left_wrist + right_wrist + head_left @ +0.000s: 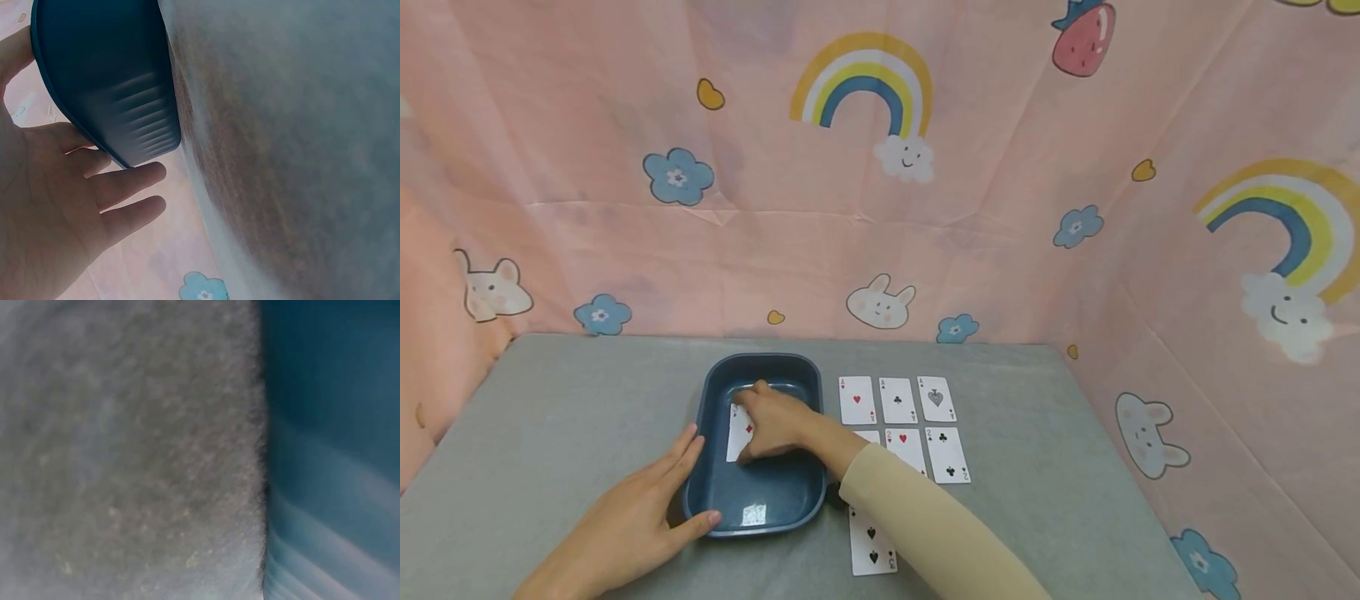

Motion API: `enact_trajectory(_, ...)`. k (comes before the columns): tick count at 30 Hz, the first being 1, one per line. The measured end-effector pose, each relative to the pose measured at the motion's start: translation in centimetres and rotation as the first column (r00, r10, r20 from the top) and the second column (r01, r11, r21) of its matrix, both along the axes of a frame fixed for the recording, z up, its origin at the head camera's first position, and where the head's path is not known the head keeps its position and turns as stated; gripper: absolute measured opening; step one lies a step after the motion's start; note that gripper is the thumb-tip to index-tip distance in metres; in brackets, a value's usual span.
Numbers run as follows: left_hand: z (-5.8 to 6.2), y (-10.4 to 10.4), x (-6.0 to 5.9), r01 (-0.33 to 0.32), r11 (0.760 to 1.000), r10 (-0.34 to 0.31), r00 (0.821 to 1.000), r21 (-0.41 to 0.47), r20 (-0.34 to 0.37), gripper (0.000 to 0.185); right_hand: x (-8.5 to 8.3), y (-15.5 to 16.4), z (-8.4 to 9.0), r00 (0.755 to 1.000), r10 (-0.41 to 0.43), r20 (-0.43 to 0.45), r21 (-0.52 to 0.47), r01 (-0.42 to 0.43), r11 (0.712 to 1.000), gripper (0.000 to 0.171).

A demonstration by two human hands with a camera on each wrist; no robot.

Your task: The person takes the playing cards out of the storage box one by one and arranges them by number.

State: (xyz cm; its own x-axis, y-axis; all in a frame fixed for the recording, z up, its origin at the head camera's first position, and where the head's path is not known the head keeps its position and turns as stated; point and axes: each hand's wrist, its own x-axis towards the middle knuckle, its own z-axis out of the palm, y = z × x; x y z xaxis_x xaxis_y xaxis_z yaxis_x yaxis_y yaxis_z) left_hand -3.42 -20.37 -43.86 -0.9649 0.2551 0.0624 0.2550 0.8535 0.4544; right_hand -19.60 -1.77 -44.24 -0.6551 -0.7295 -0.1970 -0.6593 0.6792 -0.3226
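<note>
A dark blue tray (756,528) stands on the grey cloth. My right hand (778,423) reaches into it, thumb and fingers curled about opposite edges of a playing card (738,442) with a red diamond; part of its face is hidden. On the tray's left side my left hand (632,512) rests with fairly straight, spread fingers, its thumb at the near left corner of the rim. The left wrist view shows the left hand's fingers (134,187) by the ribbed outer wall of the tray. In the right wrist view only grey cloth and blue tray wall show.
Right of the tray lie face-up cards in rows: ace of hearts (857,410), ace of clubs (898,408), ace of spades (936,385), two of hearts (902,446), two of clubs (947,458). A spade card (871,554) lies nearer, partly under the right sleeve (932,517). Pink printed cloth (760,242) hangs behind.
</note>
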Motion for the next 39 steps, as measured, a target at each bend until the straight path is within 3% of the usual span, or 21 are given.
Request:
enact_trajectory(10, 0.1, 0.1, 0.0, 0.000, 1.000, 0.000, 1.000, 0.005, 0.001, 0.102, -0.3, 0.0, 0.2, 1.000, 0.005, 0.024, 0.047, -0.006, 0.999, 0.094)
enact_trajectory(18, 0.1, 0.0, 0.1, 0.001, 1.000, -0.001, 1.000, 0.003, -0.009, 0.103, -0.4, 1.1, 1.9, 0.998, 0.048, 0.049, -0.056, -0.045, 0.997, 0.095)
enact_trajectory(24, 0.2, 0.1, 0.0, -0.016, 1.000, 0.017, 1.000, -0.009, 0.021, 0.105, -0.3, 2.3, 2.9, 0.998, 0.070, 0.006, -0.132, -0.069, 0.989, 0.095)
enact_trajectory(39, 0.0, 0.3, 0.0, -0.026, 1.000, 0.027, 0.999, -0.013, 0.030, 0.107, 0.4, 6.0, 4.0, 0.999, 0.047, 0.002, -0.227, -0.046, 0.973, 0.098)
